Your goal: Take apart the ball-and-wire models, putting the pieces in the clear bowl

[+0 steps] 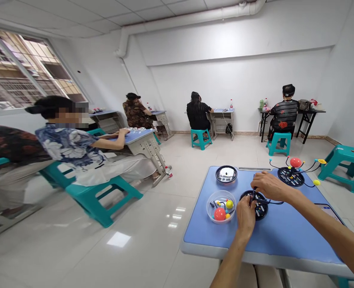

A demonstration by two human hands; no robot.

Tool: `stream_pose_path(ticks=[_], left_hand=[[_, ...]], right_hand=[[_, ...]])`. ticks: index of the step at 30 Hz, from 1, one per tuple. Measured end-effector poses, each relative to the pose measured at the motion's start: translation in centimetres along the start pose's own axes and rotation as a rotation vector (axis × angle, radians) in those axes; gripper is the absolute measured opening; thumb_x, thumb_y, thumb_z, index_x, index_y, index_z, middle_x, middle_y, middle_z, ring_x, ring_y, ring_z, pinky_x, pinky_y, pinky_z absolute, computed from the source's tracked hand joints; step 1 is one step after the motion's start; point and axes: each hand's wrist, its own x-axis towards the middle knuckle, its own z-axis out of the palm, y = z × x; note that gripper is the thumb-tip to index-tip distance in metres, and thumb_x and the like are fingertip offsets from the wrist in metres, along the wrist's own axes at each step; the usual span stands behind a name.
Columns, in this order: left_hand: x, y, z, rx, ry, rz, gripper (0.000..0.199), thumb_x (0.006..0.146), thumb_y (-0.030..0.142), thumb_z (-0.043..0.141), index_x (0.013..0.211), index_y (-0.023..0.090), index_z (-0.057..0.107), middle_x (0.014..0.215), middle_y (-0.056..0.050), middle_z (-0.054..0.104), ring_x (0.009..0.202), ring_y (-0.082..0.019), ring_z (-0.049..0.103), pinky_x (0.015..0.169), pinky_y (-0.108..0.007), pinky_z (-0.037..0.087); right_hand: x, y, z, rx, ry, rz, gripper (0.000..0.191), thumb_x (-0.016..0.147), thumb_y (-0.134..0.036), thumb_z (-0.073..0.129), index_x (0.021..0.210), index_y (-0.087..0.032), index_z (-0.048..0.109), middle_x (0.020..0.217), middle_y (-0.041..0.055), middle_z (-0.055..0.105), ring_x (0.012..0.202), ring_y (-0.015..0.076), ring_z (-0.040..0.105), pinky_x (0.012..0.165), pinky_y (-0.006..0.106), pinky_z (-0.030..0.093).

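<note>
On the blue desk lies a round black base (261, 212) with pale markings, partly covered by both hands. My left hand (246, 214) is closed, its fingertips pinching a thin black rod part over the middle of the base. My right hand (268, 186) is closed on the same black rod part (273, 202), just above; thin curved arms stick out to the right. Fingers hide the exact joint. Left of the base, a clear round tub (208, 214) holds a red ball (219, 214), yellow balls and small black pieces. An assembled planet model (295, 163) with coloured balls on curved arms stands behind my right hand.
A black-rimmed round dish (226, 175) sits at the desk's far left corner. A phone (329, 212) lies at the right, under my right forearm. The blue desk (201, 232) has a pale edge. Several people sit at other desks; a green stool (346, 164) stands at right.
</note>
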Motion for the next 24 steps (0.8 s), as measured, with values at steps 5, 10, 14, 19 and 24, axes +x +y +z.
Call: stream_pose_path(ticks=[5, 10, 14, 19, 24], left_hand=[[-1.1, 0.9, -1.5, -0.027, 0.061, 0.044, 0.034, 0.080, 0.015, 0.054, 0.113, 0.018, 0.064, 0.099, -0.009, 0.068, 0.088, -0.021, 0.062, 0.082, -0.034, 0.047], [-4.5, 3.9, -6.1, -0.373, 0.226, -0.001, 0.027, 0.085, 0.028, 0.053, 0.109, 0.019, 0.061, 0.091, -0.005, 0.065, 0.063, -0.012, 0.057, 0.059, -0.026, 0.048], [-6.5, 6.2, -9.7, -0.545, 0.128, -0.089, 0.029, 0.082, 0.044, 0.063, 0.094, 0.018, 0.061, 0.070, 0.001, 0.058, 0.051, -0.009, 0.051, 0.042, -0.020, 0.039], [-8.3, 6.4, -12.6, -0.606, 0.175, -0.154, 0.032, 0.078, 0.046, 0.068, 0.088, 0.016, 0.063, 0.063, 0.004, 0.055, 0.048, -0.007, 0.047, 0.041, -0.018, 0.040], [-10.2, 6.0, -14.1, -0.565, 0.206, -0.163, 0.034, 0.080, 0.044, 0.066, 0.097, 0.015, 0.072, 0.058, 0.004, 0.053, 0.048, -0.008, 0.048, 0.046, -0.020, 0.045]], right_hand=[[-1.1, -1.7, -2.4, 0.137, 0.109, 0.059, 0.021, 0.088, -0.008, 0.049, 0.088, -0.019, 0.067, 0.089, 0.0065, 0.069, 0.087, 0.0194, 0.058, 0.079, 0.032, 0.040], [-1.8, -5.9, -2.5, 0.175, 0.159, -0.024, 0.022, 0.091, -0.010, 0.047, 0.090, -0.019, 0.067, 0.086, 0.0070, 0.066, 0.084, 0.0195, 0.055, 0.076, 0.033, 0.042], [-1.2, -9.4, -1.1, 0.260, 0.186, -0.116, 0.024, 0.092, -0.009, 0.043, 0.088, -0.017, 0.065, 0.082, 0.0070, 0.064, 0.082, 0.0191, 0.054, 0.076, 0.034, 0.044], [-1.6, -12.3, 0.4, 0.530, 0.277, -0.105, 0.021, 0.091, -0.013, 0.050, 0.107, -0.020, 0.062, 0.094, 0.0066, 0.066, 0.087, 0.0182, 0.057, 0.077, 0.032, 0.048], [-2.6, -13.6, 2.4, 0.962, 0.439, 0.100, 0.016, 0.089, -0.034, 0.060, 0.098, -0.021, 0.065, 0.084, 0.0017, 0.066, 0.075, 0.0142, 0.058, 0.071, 0.027, 0.049]])
